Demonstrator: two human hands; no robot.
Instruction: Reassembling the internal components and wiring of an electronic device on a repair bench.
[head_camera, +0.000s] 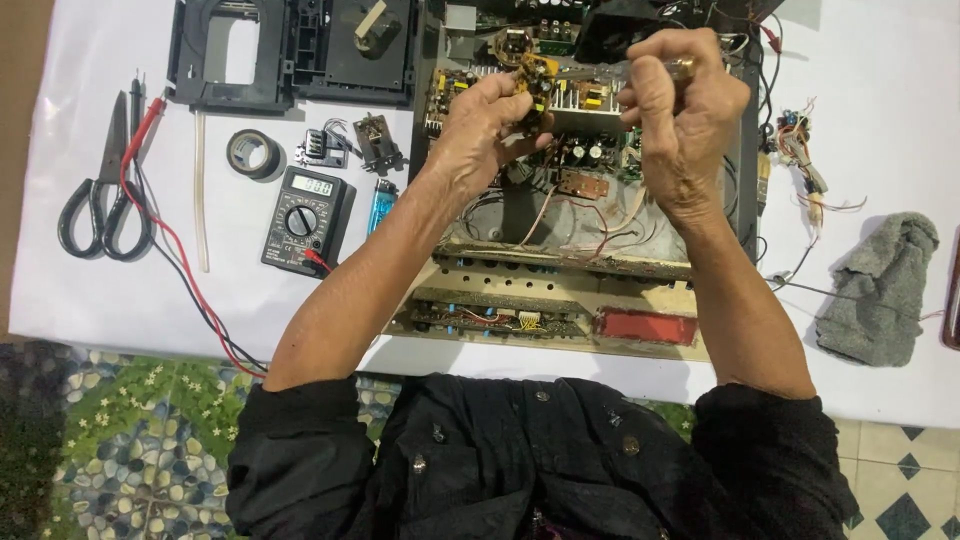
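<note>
**Inspector:** Report the hands.

**Observer:** The left hand (487, 125) is closed around a small circuit board (535, 85), brown with yellow parts, pinched between thumb and fingers and lifted above the open chassis (560, 255). The right hand (678, 110) is clenched on a slim tool with an amber handle (683, 68); its metal shaft runs left toward the small board. Whether the tip touches the board cannot be told.

**Inspector:** Location of the board?

**Observer:** In the left hand, over the far half of the chassis, just beside a finned metal heat sink (583, 120). Thin wires trail from that area down into the chassis.

**Inspector:** Condition of the chassis?

**Observer:** Cover off, boards and wiring exposed, dusty front panel toward the person, a red window (645, 325) at its right end. It sits on a white-covered surface (150, 300).

**Inspector:** Surroundings?

**Observer:** To the left: a multimeter (307, 215) with red and black leads, a blue lighter (380, 203) just beside it, a roll of black tape (252, 153), black-handled scissors (100, 195), and a black plastic housing (290, 50) at the far edge. To the right: a grey cloth (880, 290) and a loose bundle of wires (805, 165).
</note>
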